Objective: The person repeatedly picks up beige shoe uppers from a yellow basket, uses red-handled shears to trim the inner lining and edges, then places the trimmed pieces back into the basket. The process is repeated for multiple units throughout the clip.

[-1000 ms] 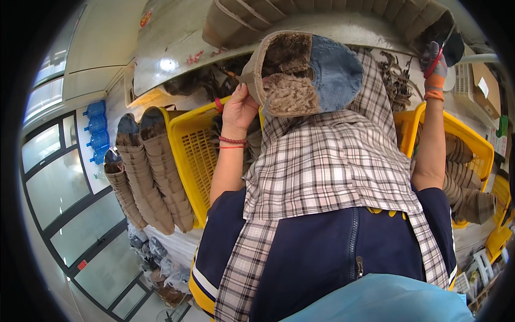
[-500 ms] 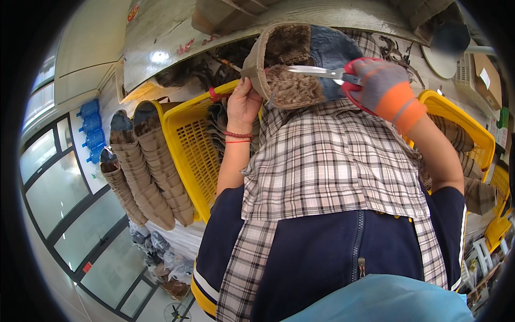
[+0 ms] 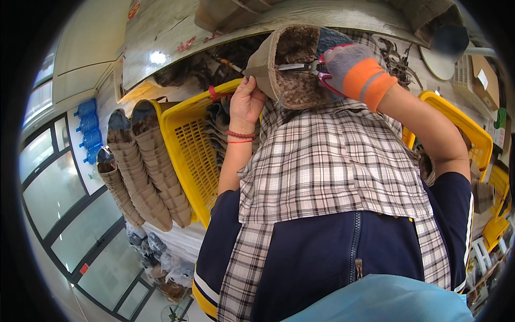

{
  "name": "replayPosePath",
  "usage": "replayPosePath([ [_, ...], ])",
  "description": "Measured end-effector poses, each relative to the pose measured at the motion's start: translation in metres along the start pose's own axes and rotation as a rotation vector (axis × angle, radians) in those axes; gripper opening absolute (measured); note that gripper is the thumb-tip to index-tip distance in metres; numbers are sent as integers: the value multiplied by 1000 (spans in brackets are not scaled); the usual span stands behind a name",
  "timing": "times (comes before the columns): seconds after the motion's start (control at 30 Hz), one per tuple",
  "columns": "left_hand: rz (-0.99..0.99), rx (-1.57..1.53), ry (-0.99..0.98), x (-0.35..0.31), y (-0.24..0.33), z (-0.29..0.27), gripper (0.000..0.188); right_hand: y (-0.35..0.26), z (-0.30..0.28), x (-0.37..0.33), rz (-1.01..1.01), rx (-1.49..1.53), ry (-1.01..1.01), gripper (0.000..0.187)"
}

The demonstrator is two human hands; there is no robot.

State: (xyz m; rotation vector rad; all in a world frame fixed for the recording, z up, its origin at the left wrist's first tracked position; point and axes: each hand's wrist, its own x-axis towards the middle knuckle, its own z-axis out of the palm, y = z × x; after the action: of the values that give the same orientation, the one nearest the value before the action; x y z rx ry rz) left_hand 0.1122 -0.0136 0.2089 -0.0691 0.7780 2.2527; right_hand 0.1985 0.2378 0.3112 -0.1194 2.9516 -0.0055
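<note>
A fur-lined shoe upper [image 3: 298, 44], tan outside with brown pile and a blue-grey section inside, is held over my lap at the table's near edge. My left hand [image 3: 247, 104], bare with a red bead bracelet, pinches its left edge between thumb and fingers. In a grey and orange glove, my right hand [image 3: 355, 70] grips red-handled scissors [image 3: 300, 67]. Their blades point left across the furry opening toward the edge by my left hand. The blades look nearly together, and I cannot tell whether they touch the lining.
The table [image 3: 155, 70] runs across the far side, with more tan pieces [image 3: 230, 15] on it. A yellow basket [image 3: 185, 142] stands to my left, beside tall stacks of similar uppers [image 3: 147, 166]. Another yellow basket [image 3: 479, 126] is at my right. Dark scraps [image 3: 399, 67] lie beyond my right hand.
My right hand has moved left with the scissors, bringing the blades deeper across the opening. The upper has turned and shifted slightly right. My left hand keeps its pinch.
</note>
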Motion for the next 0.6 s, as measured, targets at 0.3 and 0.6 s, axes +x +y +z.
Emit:
replayPosePath([
  [0.3,-16,10,-16,2,3,6,46,11,-8,-6,15,27,24,27],
  [0.6,15,-38,-25,28,-1,29,44,40,-13,-17,100,-185,215,35],
])
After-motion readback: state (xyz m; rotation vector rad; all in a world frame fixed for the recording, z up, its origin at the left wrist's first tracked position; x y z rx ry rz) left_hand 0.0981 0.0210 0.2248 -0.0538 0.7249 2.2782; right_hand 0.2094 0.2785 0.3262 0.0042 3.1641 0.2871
